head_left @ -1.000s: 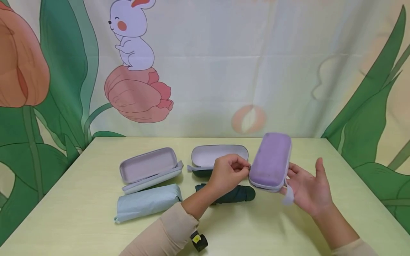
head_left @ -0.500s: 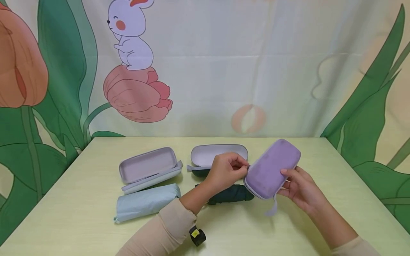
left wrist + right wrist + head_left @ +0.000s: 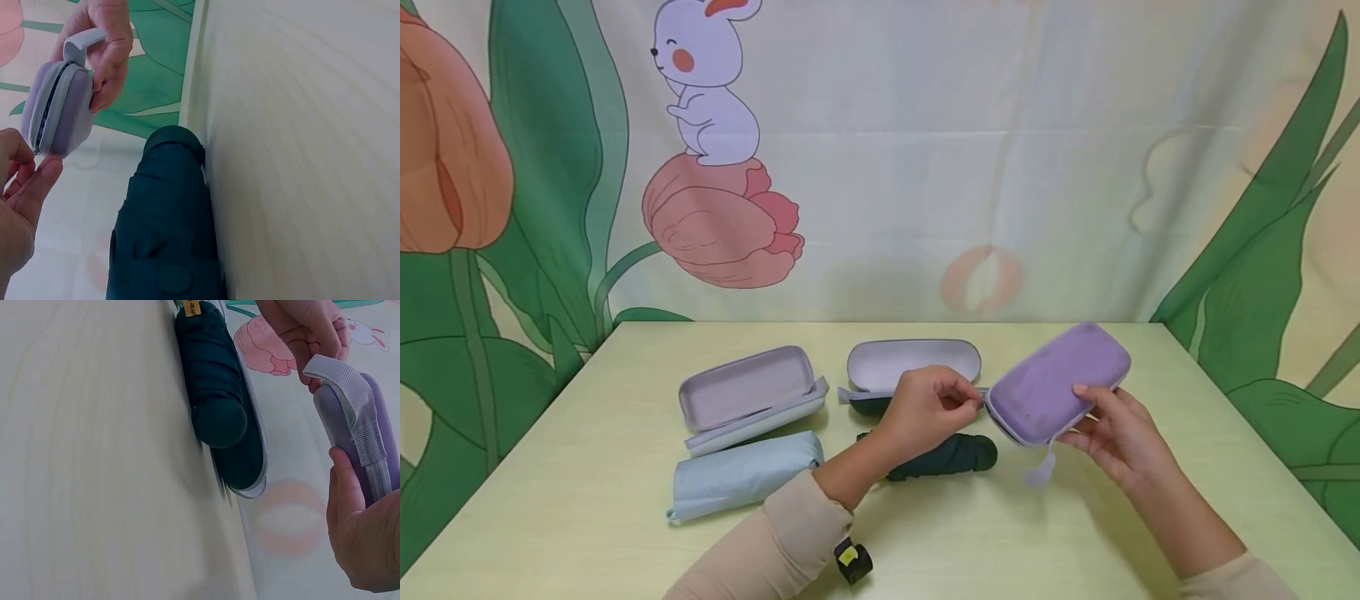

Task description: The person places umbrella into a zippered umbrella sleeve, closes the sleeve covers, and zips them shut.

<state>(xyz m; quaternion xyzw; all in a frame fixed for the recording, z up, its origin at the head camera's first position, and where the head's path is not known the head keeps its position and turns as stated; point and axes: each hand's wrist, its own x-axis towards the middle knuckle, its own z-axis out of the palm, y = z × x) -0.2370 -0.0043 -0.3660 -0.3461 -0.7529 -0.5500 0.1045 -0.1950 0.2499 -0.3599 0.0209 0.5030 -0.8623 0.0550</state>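
Observation:
A purple zippered case (image 3: pixel 1060 383) is held in the air above the right part of the table. My right hand (image 3: pixel 1123 433) grips it by its right side, thumb on top and fingers beneath. My left hand (image 3: pixel 931 408) pinches the zipper pull at the case's left end. In the left wrist view, a narrow dark gap runs along the zipper of the case (image 3: pixel 72 115). A pale fabric strap (image 3: pixel 353 400) hangs from the case. Below and behind my left hand lies a dark green folded umbrella (image 3: pixel 951 457), partly hidden by that hand.
An opened case with a light lining (image 3: pixel 917 357) and dark green outside lies behind the umbrella. To the left lie another opened case (image 3: pixel 748 387) and a light blue folded umbrella (image 3: pixel 748 473). A patterned curtain (image 3: pixel 880 167) hangs behind the table (image 3: pixel 970 550).
My right hand has gone from open fingers beside the case to gripping it. The case has turned clockwise and shifted right, while my left hand stays nearly in place at the zipper.

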